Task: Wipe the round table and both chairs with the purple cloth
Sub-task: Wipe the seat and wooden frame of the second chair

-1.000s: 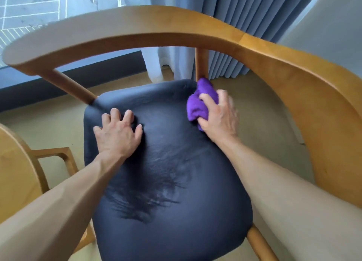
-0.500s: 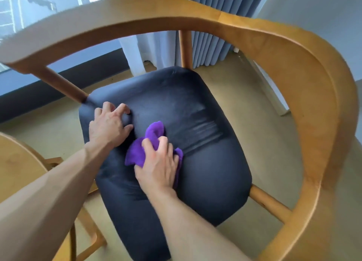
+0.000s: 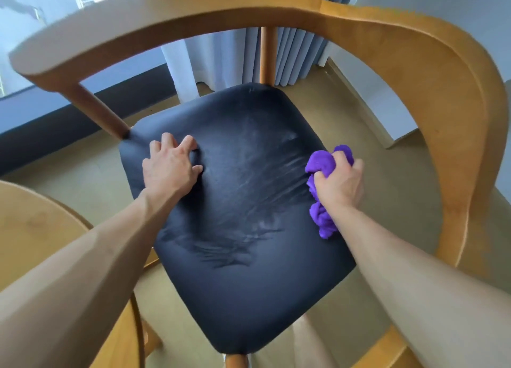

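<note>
Right hand: your right hand (image 3: pixel 341 181) is fisted tight around the purple cloth (image 3: pixel 322 190), pressing it down at the seat's right edge
Purple cloth: bunched up, it bulges out above your knuckles and trails below your wrist, one end lying on the cushion beside your forearm
Left hand: your left hand (image 3: pixel 170 168) holds nothing; its palm lies flat on the seat's far left part with the fingers (image 3: pixel 188 143) curled and dug into the padding, well apart from your right hand
Seat: the black cushion (image 3: pixel 237 224) spans the gap between your two hands and runs under both forearms; pale wipe streaks cross it between the hands, with darker smears nearer to you
Chair frame: the wooden backrest (image 3: pixel 276 8) arches beyond both hands and sweeps down outside your right arm
Round table: a curved wooden edge (image 3: pixel 36 229) shows outside your left forearm
Beyond the hands: grey curtains (image 3: pixel 293 55) hang past the backrest, with tan floor (image 3: pixel 359 130) below them
</note>
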